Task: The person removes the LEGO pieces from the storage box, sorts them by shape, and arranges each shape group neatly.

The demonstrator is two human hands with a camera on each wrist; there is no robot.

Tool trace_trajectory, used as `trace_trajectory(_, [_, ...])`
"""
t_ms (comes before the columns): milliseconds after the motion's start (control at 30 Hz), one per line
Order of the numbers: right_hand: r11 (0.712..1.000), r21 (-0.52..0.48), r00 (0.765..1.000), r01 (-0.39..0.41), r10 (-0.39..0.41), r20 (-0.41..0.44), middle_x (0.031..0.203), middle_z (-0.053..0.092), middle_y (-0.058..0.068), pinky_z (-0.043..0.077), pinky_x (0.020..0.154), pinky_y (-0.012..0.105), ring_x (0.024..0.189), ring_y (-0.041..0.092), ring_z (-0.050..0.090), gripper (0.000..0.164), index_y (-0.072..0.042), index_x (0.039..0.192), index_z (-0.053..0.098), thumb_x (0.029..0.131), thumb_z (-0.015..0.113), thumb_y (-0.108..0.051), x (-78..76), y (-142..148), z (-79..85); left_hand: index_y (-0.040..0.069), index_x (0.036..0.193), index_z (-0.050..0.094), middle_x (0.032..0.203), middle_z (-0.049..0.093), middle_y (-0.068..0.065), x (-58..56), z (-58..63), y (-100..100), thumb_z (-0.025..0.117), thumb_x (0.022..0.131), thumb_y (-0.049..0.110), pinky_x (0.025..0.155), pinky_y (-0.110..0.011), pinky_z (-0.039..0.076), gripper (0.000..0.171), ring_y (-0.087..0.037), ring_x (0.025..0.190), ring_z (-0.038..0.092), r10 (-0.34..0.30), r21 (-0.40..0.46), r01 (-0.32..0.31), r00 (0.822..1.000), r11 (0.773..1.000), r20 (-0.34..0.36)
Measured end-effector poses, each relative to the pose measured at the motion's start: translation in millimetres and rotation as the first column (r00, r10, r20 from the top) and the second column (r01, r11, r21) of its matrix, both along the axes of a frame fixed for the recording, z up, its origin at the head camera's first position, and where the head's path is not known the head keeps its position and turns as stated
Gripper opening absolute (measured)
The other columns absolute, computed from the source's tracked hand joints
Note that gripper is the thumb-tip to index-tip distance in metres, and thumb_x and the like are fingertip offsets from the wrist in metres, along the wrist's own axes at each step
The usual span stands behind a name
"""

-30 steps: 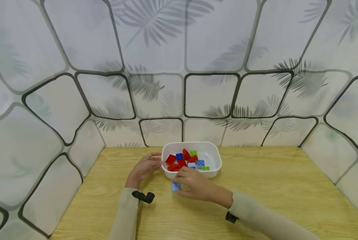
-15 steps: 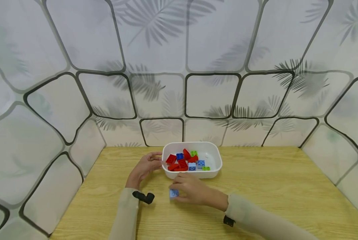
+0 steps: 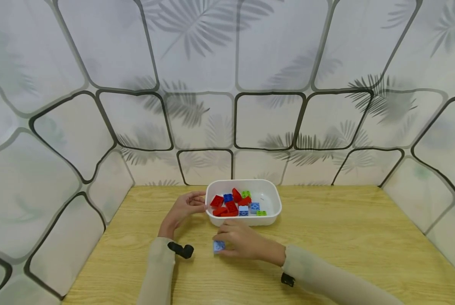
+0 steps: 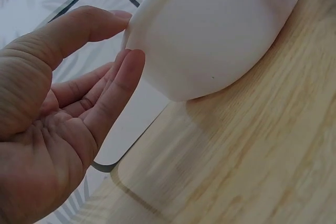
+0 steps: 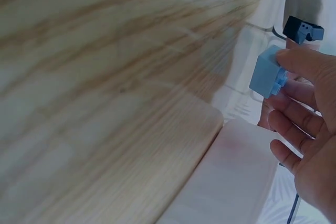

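My right hand (image 3: pixel 242 241) pinches a light blue toy brick (image 3: pixel 219 247) between thumb and fingers, just in front of the white plastic tub (image 3: pixel 277 207). In the right wrist view the brick (image 5: pixel 266 72) has its studs turned toward the palm, and the other fingers are loosely bent. At the tub's left end, my left hand (image 3: pixel 183 212) touches the rim and outer wall. The left wrist view has its fingertips (image 4: pixel 135 61) against the tub wall (image 4: pixel 205 40), not curled round it. In the tub lie red pieces (image 3: pixel 232 207), a dark blue brick (image 3: pixel 227 198) and more light blue bricks (image 3: pixel 255 207).
Green bricks (image 3: pixel 261 213) also lie in the tub, whose right part shows bare white floor. The wooden table (image 3: pixel 326 228) spreads out on both sides. A patterned cloth wall (image 3: pixel 265 123) rises at the back and sides. Dark straps (image 3: pixel 180 250) sit on both sleeves.
My right hand has drawn the light blue brick from beside the tub's front rim back toward me and slightly left. My left hand stays at the tub's left end.
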State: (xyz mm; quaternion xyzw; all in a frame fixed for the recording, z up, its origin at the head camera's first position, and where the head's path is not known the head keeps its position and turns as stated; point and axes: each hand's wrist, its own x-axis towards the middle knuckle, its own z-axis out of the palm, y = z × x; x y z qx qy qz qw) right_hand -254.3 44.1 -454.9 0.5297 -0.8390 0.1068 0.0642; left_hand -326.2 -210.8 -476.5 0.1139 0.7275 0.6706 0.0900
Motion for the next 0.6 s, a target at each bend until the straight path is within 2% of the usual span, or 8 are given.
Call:
trace_trajectory(133, [1.000,0.002,1.000,0.001,-0.001,-0.001,0.116,0.072,-0.004,0.048,0.104,0.027,0.112,0.012,0.060,0.036,-0.014,0.122,0.074,0.094,0.073,-0.037,-1.9,-0.8,-3.0,-0.009,0.143,0.049,0.109,0.064,-0.008,-0.1,-0.5,0.4,0.074,0.089,-0.002,0.081,-0.022,0.058,0.060,-0.007,0.092,0.067,0.003,0.004,-0.003,1.000,1.000,-0.009])
trace_trajectory(400, [1.000,0.002,1.000,-0.010,0.010,-0.012,0.112,0.073,-0.004,0.049,0.102,0.027,0.109,0.012,0.061,0.036,-0.015,0.120,0.075,0.093,0.075,-0.037,-3.6,-4.5,-6.8,-0.009,0.142,0.051,0.117,0.061,-0.026,0.8,0.1,2.6,0.074,0.089,-0.003,0.081,-0.020,0.057,0.058,-0.009,0.091,0.065,0.019,-0.005,-0.019,0.998,1.000,-0.055])
trace_trajectory(600, [0.999,0.038,1.000,-0.015,0.016,-0.027,0.111,0.073,-0.005,0.048,0.100,0.024,0.106,0.011,0.060,0.035,-0.015,0.120,0.075,0.094,0.074,-0.038,-2.7,-10.8,-8.2,-0.008,0.135,0.058,0.118,0.060,-0.029,1.5,0.1,5.7,0.077,0.088,0.003,0.079,-0.017,0.055,0.052,-0.012,0.090,0.063,0.052,-0.078,-0.059,0.994,0.995,-0.094])
